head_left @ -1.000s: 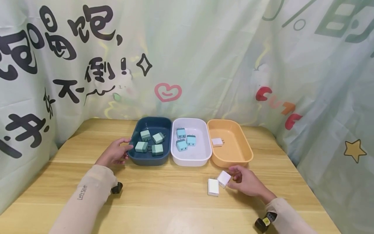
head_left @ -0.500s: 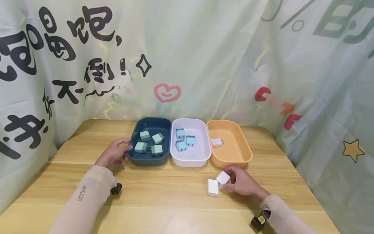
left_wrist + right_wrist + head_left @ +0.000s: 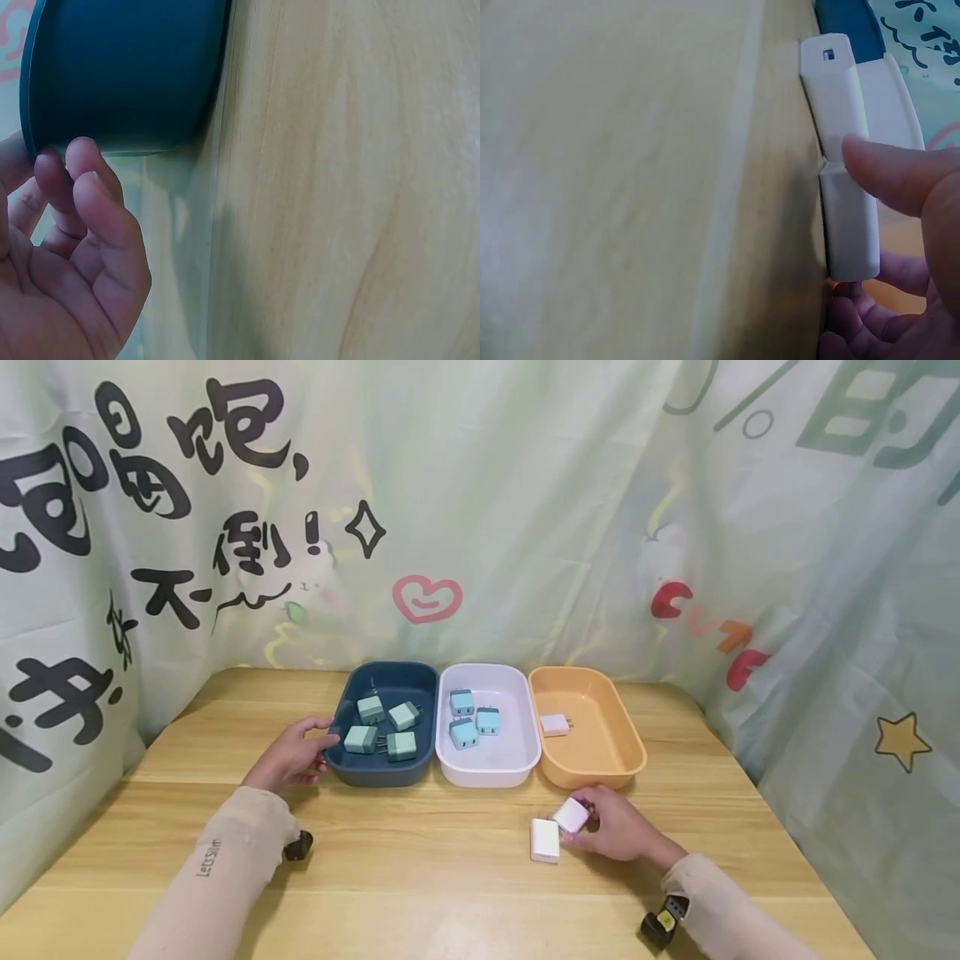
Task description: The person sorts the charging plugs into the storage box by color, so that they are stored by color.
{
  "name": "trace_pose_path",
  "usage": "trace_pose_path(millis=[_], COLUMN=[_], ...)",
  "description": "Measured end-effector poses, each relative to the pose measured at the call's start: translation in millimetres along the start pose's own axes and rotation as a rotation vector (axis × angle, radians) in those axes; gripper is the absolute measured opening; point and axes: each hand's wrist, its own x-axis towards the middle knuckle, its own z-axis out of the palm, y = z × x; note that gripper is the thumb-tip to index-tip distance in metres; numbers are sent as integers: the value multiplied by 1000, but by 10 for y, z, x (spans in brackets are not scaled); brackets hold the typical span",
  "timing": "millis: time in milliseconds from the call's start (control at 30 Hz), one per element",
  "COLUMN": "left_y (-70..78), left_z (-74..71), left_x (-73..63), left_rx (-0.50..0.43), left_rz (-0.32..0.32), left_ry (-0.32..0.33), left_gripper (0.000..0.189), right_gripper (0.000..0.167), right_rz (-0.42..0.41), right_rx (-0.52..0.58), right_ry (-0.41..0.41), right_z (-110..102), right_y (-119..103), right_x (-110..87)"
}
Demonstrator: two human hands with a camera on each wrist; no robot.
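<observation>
My left hand grips the left rim of the dark blue box; in the left wrist view, curled fingers meet the box wall. My right hand has its thumb and fingers about a white charger plug, flat on the table. Against it lies a second white charger plug. In the right wrist view, the thumb is near where the two plugs meet, with other fingers beyond the near plug's end. Inside the orange box is one white charger plug.
The white box stands between the dark blue and orange ones, holding several light blue charger plugs. Several pale green charger plugs lie in the dark blue box. Behind the wooden table hangs a printed curtain.
My right hand has moved slightly left, bringing its thumb and fingers round the nearer white charger plug. The left hand stays at the dark blue box's rim.
</observation>
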Motion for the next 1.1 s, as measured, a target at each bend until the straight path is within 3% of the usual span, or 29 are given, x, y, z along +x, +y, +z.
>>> trace_pose_path(millis=[167, 600, 867, 1100], left_y=[-12, -9, -2, -7], left_z=[2, 2, -9, -5], left_x=[1, 4, 3, -4], left_rx=[-4, -3, -2, -4], left_rz=[3, 1, 0, 0], left_ry=[-6, -2, -6, -13], left_gripper=[54, 54, 54, 54], right_gripper=[42, 58, 59, 50], right_rz=[33, 76, 75, 37], right_rx=[56, 27, 49, 37], right_ry=[14, 66, 88, 118], right_z=[-12, -128, -241, -357], right_y=[1, -104, -186, -204], right_x=[1, -26, 1, 71])
